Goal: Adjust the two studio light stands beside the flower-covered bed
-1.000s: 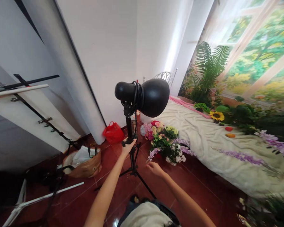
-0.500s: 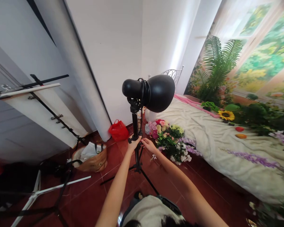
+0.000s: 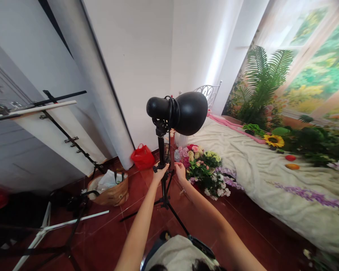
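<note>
A black studio lamp (image 3: 190,113) with a cable (image 3: 173,109) looped round its neck sits on top of a black light stand (image 3: 164,188). My left hand (image 3: 161,174) is wrapped round the stand's pole at the collar, below the lamp. Just right of that collar is my right hand (image 3: 180,174), its fingers loosely bent and pointing at the pole, with a small gap between. Nothing shows in the right hand; its fingertips are small and hard to make out.
A bed with a cream blanket (image 3: 260,169) stands at the right, with artificial flowers (image 3: 206,165) beside it. Behind the stand lies a red bag (image 3: 142,156). To the left are a woven bag (image 3: 113,192), a white pole (image 3: 81,219) and a tilted frame (image 3: 62,141).
My right hand has moved slightly right, away from the pole, and turned more upright. My left hand still grips the stand. The view has shifted a little.
</note>
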### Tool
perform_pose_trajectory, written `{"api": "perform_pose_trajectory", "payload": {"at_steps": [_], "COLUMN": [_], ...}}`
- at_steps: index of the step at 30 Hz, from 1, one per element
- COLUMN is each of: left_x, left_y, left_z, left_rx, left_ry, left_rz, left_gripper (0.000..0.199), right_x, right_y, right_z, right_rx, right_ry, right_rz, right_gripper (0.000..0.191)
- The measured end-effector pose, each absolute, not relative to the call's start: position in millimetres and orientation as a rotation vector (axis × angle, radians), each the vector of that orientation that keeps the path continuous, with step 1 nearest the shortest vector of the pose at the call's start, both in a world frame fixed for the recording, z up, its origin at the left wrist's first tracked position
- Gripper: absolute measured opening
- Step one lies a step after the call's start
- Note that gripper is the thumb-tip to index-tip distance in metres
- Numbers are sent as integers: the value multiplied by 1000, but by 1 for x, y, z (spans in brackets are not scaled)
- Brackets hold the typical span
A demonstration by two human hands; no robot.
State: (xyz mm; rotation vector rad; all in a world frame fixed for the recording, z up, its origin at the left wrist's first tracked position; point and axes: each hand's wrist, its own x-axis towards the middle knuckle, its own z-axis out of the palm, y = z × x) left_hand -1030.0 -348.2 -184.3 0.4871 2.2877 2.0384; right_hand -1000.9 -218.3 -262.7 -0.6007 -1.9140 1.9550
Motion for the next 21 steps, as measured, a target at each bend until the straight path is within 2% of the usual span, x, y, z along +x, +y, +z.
{"api": "perform_pose_trajectory", "payload": {"at_steps": [3,6,11,16,21], "left_x": [-1030,-1030,-1031,-1033,-1035], "left_y": [-347,-346,-346,-346,-346], "left_z": [-185,-184,-183,-183,-188], "left_rx": [499,490,466,464,493], "left_ry": [2278,2277,2245,2283,2281], "left_rz": [2051,2055,2077,2052,2071], "left_gripper": [24,24,26,28,26], "right_x": [-989,-978,-975,-978,-981], "right_y": [-219,-224,-226,-221,-228], "right_z": [-260,-260,-258,-255,-253], "right_rx": [-419,-206,-170,-32,-127], "right_ry": [-1950,-2056,-2083,-2211,-2266], "right_rz": [1881,1973,1982,1803,1640], "right_gripper": [31,27,29,29,31]}}
